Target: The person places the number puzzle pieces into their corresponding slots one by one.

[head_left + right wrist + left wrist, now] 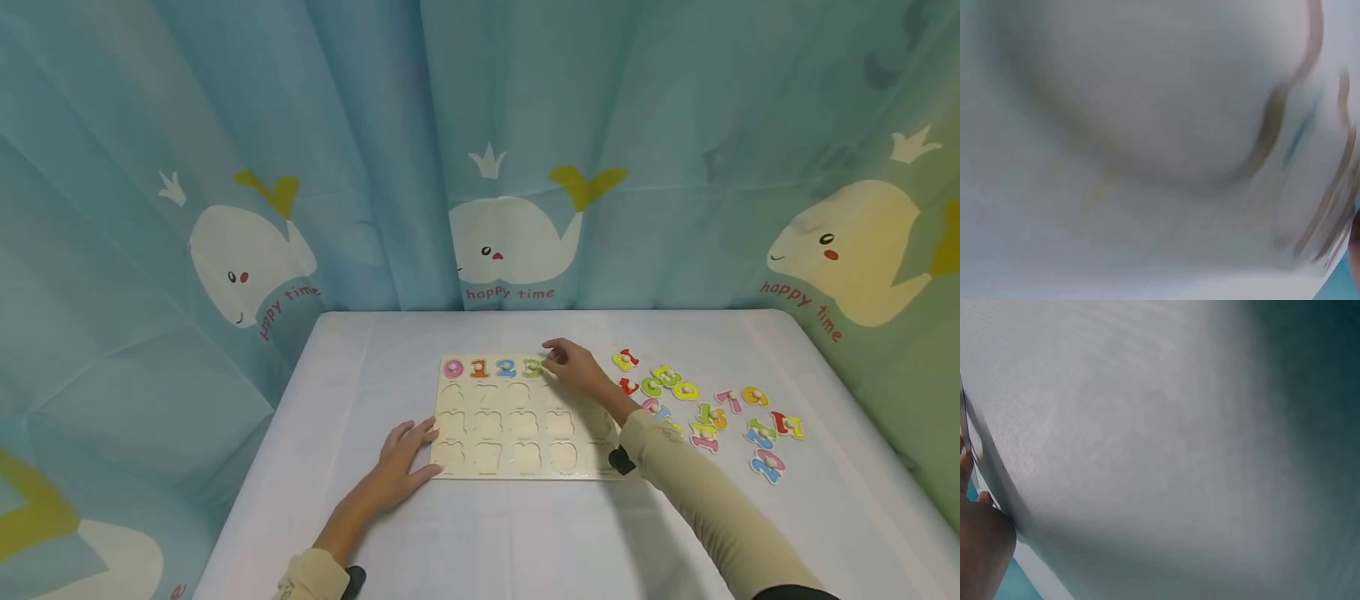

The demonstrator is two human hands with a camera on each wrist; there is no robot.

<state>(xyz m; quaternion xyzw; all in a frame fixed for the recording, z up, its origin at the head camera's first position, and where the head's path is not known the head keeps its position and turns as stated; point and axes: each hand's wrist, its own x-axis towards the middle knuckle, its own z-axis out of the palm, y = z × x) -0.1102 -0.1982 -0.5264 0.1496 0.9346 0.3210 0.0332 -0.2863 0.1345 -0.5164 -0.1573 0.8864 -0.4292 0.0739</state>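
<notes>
1. A pale puzzle board [502, 401] lies flat on the table, between the two hands, its rows of shallow shaped recesses each with small print below.
2. In its top row, from the left, sit a pink 0 [453, 368], an orange 1 [480, 368], a blue 2 [506, 368] and a green 3 [532, 367].
3. The right hand [579, 367] is over the upper part of the board, fingertips just beside the green 3; whether they pinch a piece or are free, I cannot tell. The right wrist view is too blurred to settle it.
4. The left hand [405, 457] is relaxed and grasps nothing, its fingers spread and touching the board's left edge, thumb near the lower left corner.
5. Loose number pieces [686, 391] in several colours lie scattered to the right of the board, some overlapping, some partly hidden by the right forearm.
6. Both arms wear beige sleeves [712, 492].
7. A white cloth covers the table [322, 392].
8. Behind hangs a blue-green curtain [367, 125] printed with white whales [517, 237] and "happy time".
</notes>
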